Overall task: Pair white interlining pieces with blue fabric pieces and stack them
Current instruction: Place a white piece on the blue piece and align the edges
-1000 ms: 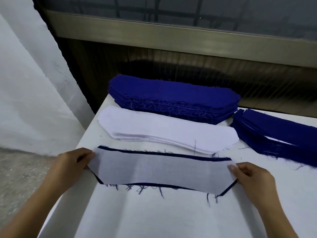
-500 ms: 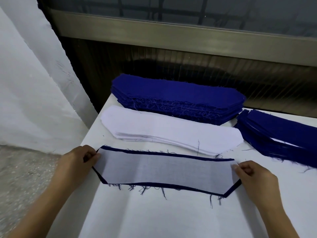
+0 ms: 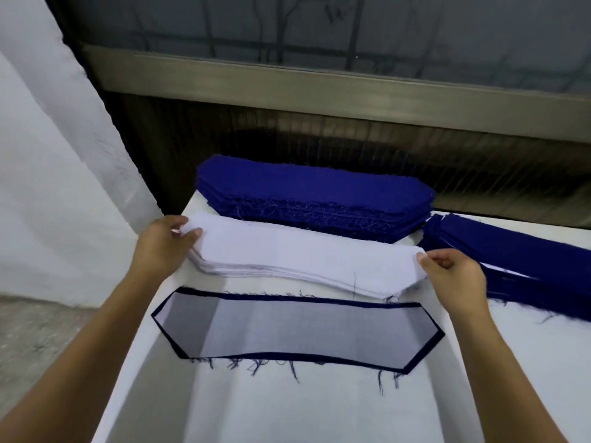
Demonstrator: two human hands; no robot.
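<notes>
A paired piece (image 3: 297, 330), white interlining laid over blue fabric with a blue border showing, lies flat on the white table (image 3: 287, 410) in front of me. Behind it sits the stack of white interlining pieces (image 3: 303, 254). My left hand (image 3: 163, 244) pinches the top interlining piece at the stack's left end. My right hand (image 3: 451, 273) pinches it at the right end. Farther back is a thick stack of blue fabric pieces (image 3: 313, 196).
A second pile of blue pieces (image 3: 518, 260), with white edges showing between layers, lies at the right of the table. A dark panel and metal window ledge (image 3: 319, 91) rise behind the table. A white wall and grey floor are at the left.
Both hands let go of the paired piece, which stays on the table, and moved back to the ends of the white interlining stack, where they pinch the top piece.
</notes>
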